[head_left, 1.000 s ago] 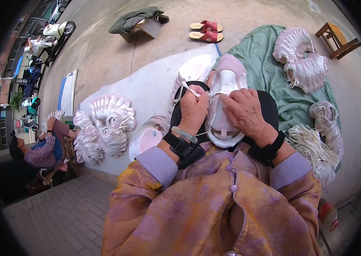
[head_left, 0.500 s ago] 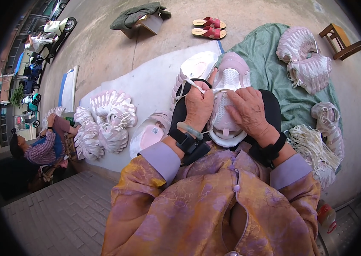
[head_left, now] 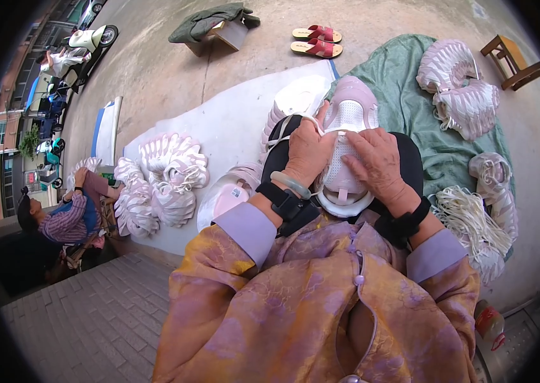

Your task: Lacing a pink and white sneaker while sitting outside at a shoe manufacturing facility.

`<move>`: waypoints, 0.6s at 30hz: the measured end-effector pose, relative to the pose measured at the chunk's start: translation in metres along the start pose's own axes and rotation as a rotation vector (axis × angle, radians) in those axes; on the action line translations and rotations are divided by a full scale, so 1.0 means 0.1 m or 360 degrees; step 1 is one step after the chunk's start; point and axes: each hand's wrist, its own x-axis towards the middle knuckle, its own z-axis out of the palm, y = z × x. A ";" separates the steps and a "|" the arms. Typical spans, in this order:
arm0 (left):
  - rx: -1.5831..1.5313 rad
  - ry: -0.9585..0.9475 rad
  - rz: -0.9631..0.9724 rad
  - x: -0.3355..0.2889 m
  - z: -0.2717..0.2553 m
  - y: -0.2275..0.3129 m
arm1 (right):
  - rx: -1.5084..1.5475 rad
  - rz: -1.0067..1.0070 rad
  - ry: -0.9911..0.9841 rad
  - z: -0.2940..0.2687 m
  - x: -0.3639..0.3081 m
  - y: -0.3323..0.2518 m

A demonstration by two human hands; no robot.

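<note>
A pink and white sneaker [head_left: 350,102] lies across my lap, its perforated tongue facing up. My left hand [head_left: 308,152] is closed at the sneaker's left side, pinching a white shoelace [head_left: 312,119] that loops over the knuckles. Part of the lace crosses the top of the sneaker between my hands. My right hand [head_left: 378,159] holds the sneaker from its right side, fingertips pressed on the tongue beside the lace. The exact grip of the left fingertips is hidden. Another sneaker [head_left: 232,198] rests left of my knee.
Stacked sneakers [head_left: 174,169] cover part of the white sheet [head_left: 219,112]. More sneakers [head_left: 455,80] and a bundle of white laces [head_left: 471,217] lie on green cloth [head_left: 404,70] to the right. Wooden stool [head_left: 511,60], red slippers [head_left: 316,41]. A person [head_left: 69,214] sits at left.
My left hand has moved slightly right and inward against the sneaker, drawing the lace closer to it. The right hand stays on the tongue. The whole view has shifted slightly.
</note>
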 end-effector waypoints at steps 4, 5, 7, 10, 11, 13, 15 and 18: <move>0.0322 -0.0127 -0.0013 -0.15 -0.16 0.03 | 0.0027 -0.0005 0.0024 -0.03 0.01 0.02; 0.0309 -0.0182 0.0057 -0.20 -0.20 0.11 | 0.0032 -0.0031 0.0047 -0.04 0.01 0.02; 0.0142 -0.0490 -0.0006 -0.26 -0.30 0.28 | 0.0014 -0.0066 0.0080 -0.01 0.03 0.01; 0.0257 -0.0197 0.0620 -0.30 -0.20 0.13 | -0.0040 -0.0111 0.0109 0.05 0.07 -0.07; 0.0261 -0.0313 0.0473 -0.31 -0.20 0.10 | -0.0071 -0.0118 0.0107 0.07 0.09 -0.09; 0.0284 -0.0286 0.0488 -0.30 -0.19 0.06 | -0.0091 -0.0137 0.0096 0.09 0.12 -0.11; 0.0309 -0.0259 0.0498 -0.30 -0.17 0.04 | -0.0106 -0.0157 0.0083 0.12 0.13 -0.12; 0.0121 -0.0307 0.0242 -0.29 -0.18 0.01 | -0.0226 -0.0121 0.0036 0.18 0.14 -0.13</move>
